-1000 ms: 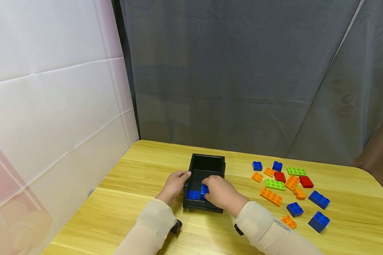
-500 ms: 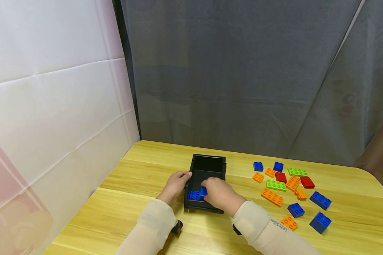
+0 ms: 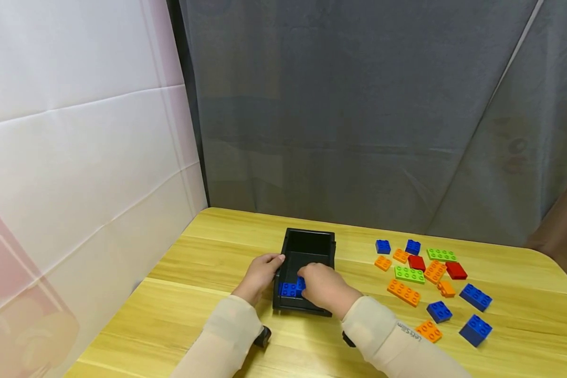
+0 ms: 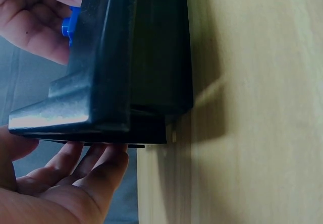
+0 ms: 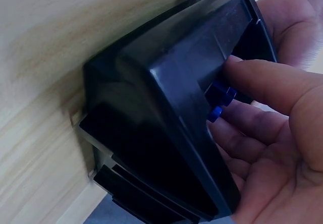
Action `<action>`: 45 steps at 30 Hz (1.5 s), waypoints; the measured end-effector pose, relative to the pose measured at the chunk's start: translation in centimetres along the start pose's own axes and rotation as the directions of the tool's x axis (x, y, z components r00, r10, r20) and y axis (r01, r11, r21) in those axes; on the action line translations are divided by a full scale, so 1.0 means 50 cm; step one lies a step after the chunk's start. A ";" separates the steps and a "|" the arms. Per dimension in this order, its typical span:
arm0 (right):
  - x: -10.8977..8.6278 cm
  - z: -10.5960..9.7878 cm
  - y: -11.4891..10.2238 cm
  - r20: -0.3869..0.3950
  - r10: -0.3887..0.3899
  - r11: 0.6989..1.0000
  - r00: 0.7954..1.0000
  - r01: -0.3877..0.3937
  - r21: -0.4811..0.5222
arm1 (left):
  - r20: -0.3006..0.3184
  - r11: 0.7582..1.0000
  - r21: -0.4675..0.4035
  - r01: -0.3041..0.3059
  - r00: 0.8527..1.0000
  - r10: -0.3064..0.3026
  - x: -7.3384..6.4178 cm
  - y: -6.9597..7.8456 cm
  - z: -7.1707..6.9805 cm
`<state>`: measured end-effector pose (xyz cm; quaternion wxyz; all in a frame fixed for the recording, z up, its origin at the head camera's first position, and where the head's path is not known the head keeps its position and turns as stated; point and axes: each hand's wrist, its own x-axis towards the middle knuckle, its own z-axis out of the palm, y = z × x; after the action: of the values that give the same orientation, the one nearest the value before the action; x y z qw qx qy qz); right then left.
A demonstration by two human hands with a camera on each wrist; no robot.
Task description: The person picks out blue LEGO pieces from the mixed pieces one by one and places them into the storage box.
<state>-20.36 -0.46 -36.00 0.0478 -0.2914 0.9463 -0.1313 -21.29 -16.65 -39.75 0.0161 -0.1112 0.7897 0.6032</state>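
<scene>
A black plastic bin point(image 3: 303, 308) stands on the wooden table in front of me. My left hand point(image 3: 260, 277) grips its left side, thumb at the rim; in the left wrist view, the left-hand fingers point(image 4: 108, 171) lie against the outside of the bin wall. My right hand point(image 3: 325, 286) reaches over the right rim and pinches a blue toy brick point(image 3: 300, 284) near the bin's front end. Another blue brick point(image 3: 288, 290) lies close to its left, studs up. Much of the pinched brick is hidden by the right hand, though its blue studs point(image 5: 215, 114) show in the right wrist view.
To the right lie scattered toy bricks: blue ones point(image 3: 475, 329), orange ones point(image 3: 403, 292), green ones point(image 3: 409, 274) and red ones point(image 3: 455, 270). A grey curtain point(image 3: 335, 115) hangs behind the table point(image 3: 236, 236), and a white cloth wall point(image 3: 85, 157) stands at the left.
My right hand has shifted the pinched blue brick slightly left, so it now sits up close beside the other blue brick. The left hand keeps its grip on the bin.
</scene>
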 end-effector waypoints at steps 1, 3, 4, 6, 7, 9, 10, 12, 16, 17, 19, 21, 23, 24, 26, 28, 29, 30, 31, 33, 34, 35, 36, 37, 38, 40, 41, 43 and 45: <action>0.000 0.000 0.000 0.002 0.002 1.000 1.000 -0.002 0.005 | 0.001 1.000 -0.001 0.000 1.000 0.000 0.000 0.000 0.000; 0.002 0.001 0.000 0.005 0.007 1.000 1.000 -0.007 0.010 | 0.001 1.000 0.001 -0.003 1.000 0.003 0.000 0.000 0.001; 0.002 0.002 0.000 0.006 0.008 1.000 1.000 -0.008 0.011 | 0.002 1.000 0.002 -0.006 1.000 0.006 0.000 0.000 0.001; 0.003 0.003 0.000 0.008 0.008 1.000 1.000 -0.008 0.013 | 0.003 1.000 0.000 -0.007 1.000 0.007 0.001 0.000 0.001; 0.003 0.003 0.000 0.009 0.007 1.000 1.000 -0.007 0.013 | 0.003 1.000 -0.001 -0.007 1.000 0.007 0.001 0.000 0.001; 0.004 0.004 0.000 0.008 0.003 1.000 1.000 -0.003 0.012 | 0.002 1.000 -0.005 0.000 1.000 0.000 0.002 -0.001 0.000; 0.004 0.004 0.000 0.009 0.001 1.000 1.000 -0.002 0.013 | 0.003 1.000 -0.007 0.001 1.000 -0.001 0.002 -0.001 0.000; 0.006 0.004 0.000 0.010 -0.003 1.000 1.000 0.003 0.015 | 0.002 1.000 -0.008 0.000 1.000 0.000 0.003 -0.001 -0.001; 0.009 0.006 0.000 0.016 -0.006 1.000 1.000 0.006 0.017 | 0.003 1.000 -0.005 -0.010 1.000 0.010 0.002 -0.003 0.000; 0.009 0.006 0.001 0.018 -0.007 1.000 1.000 0.006 0.017 | 0.003 1.000 -0.006 -0.011 1.000 0.011 0.002 -0.003 0.001; 0.011 0.007 0.001 0.021 -0.007 1.000 1.000 0.007 0.014 | 0.003 1.000 -0.007 -0.010 1.000 0.011 0.001 -0.002 0.001; 0.012 0.007 0.001 0.022 -0.006 1.000 1.000 0.006 0.014 | 0.003 1.000 -0.008 -0.010 1.000 0.010 0.001 -0.002 0.002; 0.014 0.008 0.002 0.024 -0.002 1.000 1.000 0.001 0.019 | 0.001 1.000 -0.013 -0.008 1.000 0.008 0.001 -0.001 0.001; 0.015 0.008 0.002 0.025 0.001 1.000 1.000 -0.002 0.020 | 0.000 1.000 -0.015 -0.008 1.000 0.008 0.002 -0.001 0.001; 0.016 0.009 0.002 0.031 0.009 1.000 0.999 -0.010 0.028 | 0.000 1.000 -0.012 -0.016 1.000 0.016 0.002 0.000 0.001; 0.018 0.009 0.002 0.043 0.020 0.999 0.999 -0.021 0.036 | -0.001 1.000 -0.014 -0.016 1.000 0.016 0.002 0.000 0.001; 0.019 0.009 0.002 0.051 0.024 0.999 0.998 -0.026 0.037 | -0.002 1.000 -0.013 -0.017 1.000 0.017 0.002 0.000 0.001; 0.020 0.009 0.001 0.058 0.029 0.999 0.998 -0.031 0.040 | -0.002 1.000 -0.012 -0.018 1.000 0.018 0.001 0.000 0.001; 0.021 0.008 0.000 0.065 0.034 0.998 0.997 -0.036 0.044 | -0.002 1.000 -0.011 -0.018 1.000 0.018 0.000 0.000 0.001; 0.024 0.006 -0.001 0.081 0.044 0.998 0.996 -0.048 0.049 | -0.005 1.000 -0.014 -0.013 1.000 0.013 -0.001 0.000 0.001; 0.025 0.006 -0.001 0.088 0.046 0.998 0.995 -0.050 0.047 | -0.006 1.000 -0.012 -0.014 1.000 0.014 -0.001 0.000 0.001; 0.025 0.005 -0.001 0.093 0.047 0.998 0.995 -0.052 0.044 | -0.005 1.000 -0.012 -0.014 1.000 0.014 -0.001 0.000 0.001; 0.026 0.004 -0.002 0.099 0.050 0.998 0.994 -0.055 0.044 | -0.004 1.000 -0.011 -0.015 1.000 0.015 -0.001 0.000 0.001; 0.026 0.003 -0.002 0.105 0.053 0.997 0.993 -0.058 0.043 | -0.004 1.000 -0.010 -0.014 1.000 0.014 -0.001 0.000 0.001; 0.027 0.002 -0.002 0.111 0.055 0.997 0.992 -0.060 0.043 | -0.003 1.000 -0.010 -0.014 1.000 0.014 0.000 -0.001 0.002; 0.027 0.002 -0.002 0.118 0.059 0.997 0.991 -0.065 0.045 | -0.001 1.000 -0.011 -0.013 1.000 0.012 0.001 -0.002 0.002; 0.027 0.001 -0.002 0.120 0.061 0.996 0.991 -0.068 0.050 | 0.002 1.000 -0.011 -0.013 1.000 0.013 0.002 -0.002 0.002; 0.027 0.000 -0.001 0.121 0.063 0.996 0.991 -0.071 0.060 | 0.003 1.000 -0.010 -0.015 1.000 0.015 0.002 -0.003 0.001; 0.027 -0.001 -0.001 0.121 0.064 0.995 0.991 -0.072 0.067 | 0.005 1.000 -0.009 -0.018 1.000 0.018 0.002 -0.002 0.001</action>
<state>-21.44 -1.25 -35.98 0.1188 -0.2644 0.9459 -0.1455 -21.38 -16.66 -39.90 0.0121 -0.1024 0.7879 0.6072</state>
